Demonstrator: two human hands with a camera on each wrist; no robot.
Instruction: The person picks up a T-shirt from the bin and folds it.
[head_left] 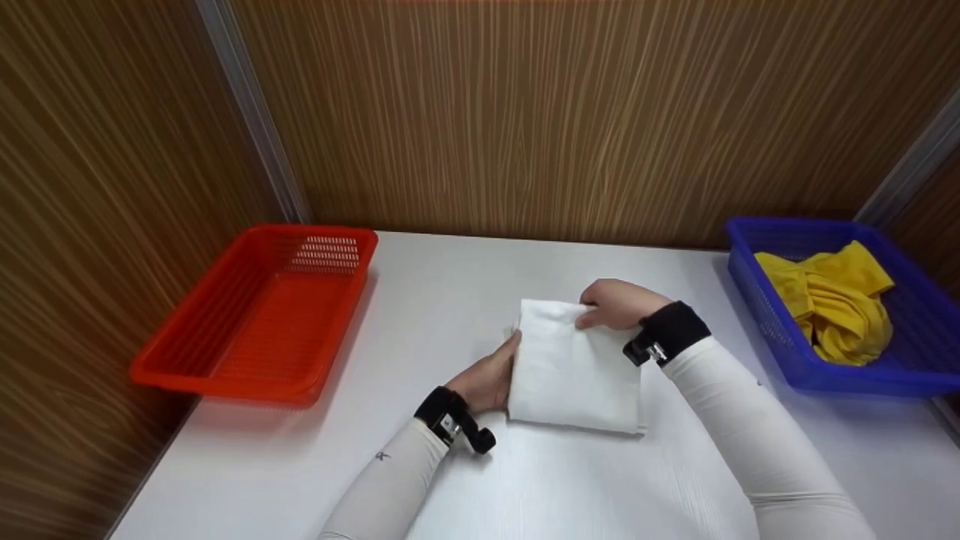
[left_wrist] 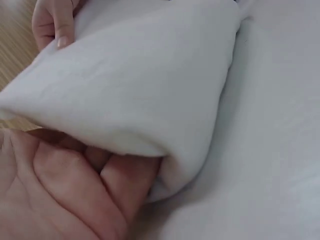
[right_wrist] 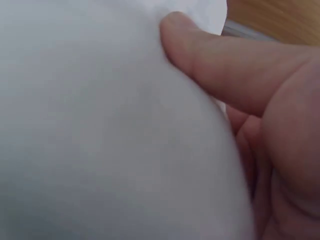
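Note:
A folded white cloth (head_left: 574,367) forms a thick, nearly square bundle over the middle of the white table. At its left edge my left hand (head_left: 489,379) holds it; in the left wrist view the fingers of the left hand (left_wrist: 65,185) reach in under the lower fold, partly hidden by the fabric. My right hand (head_left: 619,304) pinches the far edge towards the right corner, its thumb on top. Close up in the right wrist view, the right thumb (right_wrist: 215,62) presses on the white cloth (right_wrist: 110,125) while the other fingers curl behind it.
A red plastic basket (head_left: 330,352) stands on the left of the table (head_left: 420,300). On the right, a blue basket (head_left: 784,352) contains a crumpled yellow cloth (head_left: 840,307). Wood-patterned panels (head_left: 510,120) close off the back and sides.

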